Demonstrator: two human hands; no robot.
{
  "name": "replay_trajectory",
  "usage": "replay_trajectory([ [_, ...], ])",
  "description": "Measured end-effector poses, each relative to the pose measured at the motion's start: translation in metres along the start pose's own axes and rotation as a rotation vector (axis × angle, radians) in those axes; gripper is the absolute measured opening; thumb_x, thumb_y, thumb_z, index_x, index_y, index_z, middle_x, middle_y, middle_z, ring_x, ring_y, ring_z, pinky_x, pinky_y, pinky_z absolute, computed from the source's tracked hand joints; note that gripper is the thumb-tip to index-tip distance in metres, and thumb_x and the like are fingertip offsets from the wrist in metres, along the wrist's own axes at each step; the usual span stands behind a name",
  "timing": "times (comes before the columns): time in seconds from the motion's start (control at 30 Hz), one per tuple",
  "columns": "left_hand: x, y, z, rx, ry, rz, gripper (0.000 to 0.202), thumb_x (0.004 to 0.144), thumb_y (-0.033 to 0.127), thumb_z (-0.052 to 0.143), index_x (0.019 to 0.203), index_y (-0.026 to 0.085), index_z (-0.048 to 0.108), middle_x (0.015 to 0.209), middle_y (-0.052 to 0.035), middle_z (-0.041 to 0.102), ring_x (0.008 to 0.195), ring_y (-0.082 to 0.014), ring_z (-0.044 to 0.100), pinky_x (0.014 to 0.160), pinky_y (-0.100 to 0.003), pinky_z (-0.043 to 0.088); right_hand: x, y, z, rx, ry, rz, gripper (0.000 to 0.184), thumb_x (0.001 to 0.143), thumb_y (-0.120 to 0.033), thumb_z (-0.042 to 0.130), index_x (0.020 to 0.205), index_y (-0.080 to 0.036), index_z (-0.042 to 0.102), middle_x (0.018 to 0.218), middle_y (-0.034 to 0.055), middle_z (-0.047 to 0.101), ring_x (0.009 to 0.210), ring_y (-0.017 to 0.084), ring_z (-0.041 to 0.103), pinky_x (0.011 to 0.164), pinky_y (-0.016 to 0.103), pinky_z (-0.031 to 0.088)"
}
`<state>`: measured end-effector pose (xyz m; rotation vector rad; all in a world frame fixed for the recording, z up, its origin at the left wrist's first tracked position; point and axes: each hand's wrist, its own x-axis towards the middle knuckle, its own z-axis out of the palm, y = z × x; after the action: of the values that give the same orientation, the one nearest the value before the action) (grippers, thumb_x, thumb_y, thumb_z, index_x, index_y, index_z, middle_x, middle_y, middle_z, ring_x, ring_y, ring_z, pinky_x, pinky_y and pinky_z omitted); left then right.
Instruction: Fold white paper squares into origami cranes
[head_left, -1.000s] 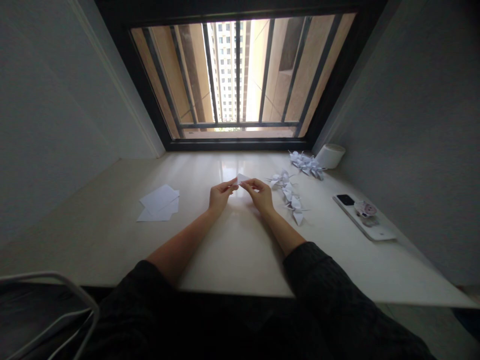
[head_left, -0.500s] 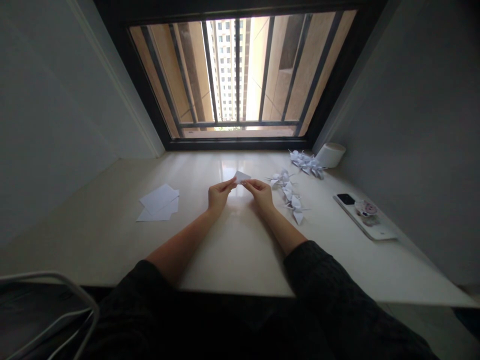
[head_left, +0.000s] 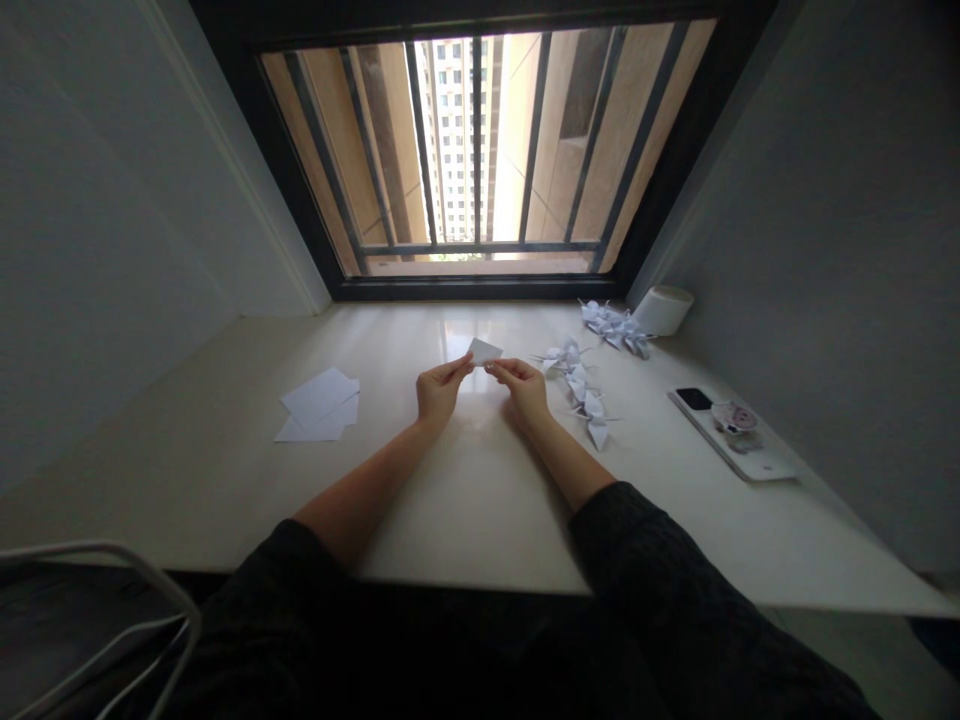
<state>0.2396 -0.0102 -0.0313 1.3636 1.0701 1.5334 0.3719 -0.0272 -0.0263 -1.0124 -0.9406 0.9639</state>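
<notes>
A small folded piece of white paper [head_left: 485, 350] is held up just above the middle of the white sill. My left hand [head_left: 441, 388] pinches its left corner between thumb and fingers. At the lower right edge of the same paper, my right hand [head_left: 523, 386] is closed in a pinch. Just right of that hand lies a row of folded white paper cranes [head_left: 576, 382]. Off to the left, several flat white paper sheets [head_left: 321, 402] overlap in a loose pile.
More paper cranes [head_left: 615, 328] lie at the back right beside a white roll [head_left: 663, 310]. A phone [head_left: 727, 430] with a round grip rests near the right wall. Behind the sill stands a barred window [head_left: 480, 150]. White cables [head_left: 180, 610] loop at the lower left.
The folded paper shows slightly more of its face above my fingers. Both hands keep their pinch in nearly the same place.
</notes>
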Motion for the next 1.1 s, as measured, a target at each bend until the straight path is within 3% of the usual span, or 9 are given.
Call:
replay_trajectory([
  [0.37,-0.0012,-0.0025,0.0006,-0.008,-0.029,0.031,0.034,0.068,0.036,0.071,0.097,0.020,0.070,0.096,-0.0059,0.071,0.087,-0.0191,0.065,0.084,-0.034,0.049,-0.0010,-0.0017,0.0009,0.047,0.057,0.068,0.025,0.054,-0.033,0.076,0.073,-0.018,0.070,0.072,0.0058,0.072,0.070,0.019,0.066,0.066,0.031,0.047],
  [0.7,0.0006,0.0007,0.0009,-0.070,-0.046,-0.044,0.034,0.064,0.031,0.073,0.095,0.019,0.071,0.087,-0.0079,0.072,0.079,-0.0183,0.065,0.070,-0.030,0.048,0.0031,0.0042,-0.0031,0.044,0.047,0.075,0.030,0.053,-0.035,0.078,0.076,-0.018,0.070,0.073,0.0062,0.072,0.070,0.019,0.067,0.062,0.028,0.044],
  [0.9,0.0020,-0.0024,-0.0003,-0.072,-0.074,-0.091,0.036,0.063,0.033,0.073,0.096,0.019,0.071,0.086,-0.0073,0.072,0.080,-0.0188,0.065,0.069,-0.029,0.047,0.0034,0.0017,-0.0055,-0.009,0.030,0.081,0.029,0.055,-0.037,0.076,0.075,-0.017,0.068,0.071,0.0064,0.072,0.071,0.021,0.068,0.061,0.029,0.044],
  [1.1,-0.0006,0.0051,-0.0022,-0.023,-0.130,-0.034,0.075,0.062,0.034,0.075,0.130,0.020,0.048,0.073,-0.0021,0.071,0.069,-0.0145,0.064,0.065,-0.025,0.046,0.0026,0.0018,-0.0044,0.045,0.047,0.049,0.027,0.053,-0.035,0.078,0.072,-0.017,0.068,0.071,0.0058,0.072,0.068,0.019,0.066,0.066,0.032,0.049],
])
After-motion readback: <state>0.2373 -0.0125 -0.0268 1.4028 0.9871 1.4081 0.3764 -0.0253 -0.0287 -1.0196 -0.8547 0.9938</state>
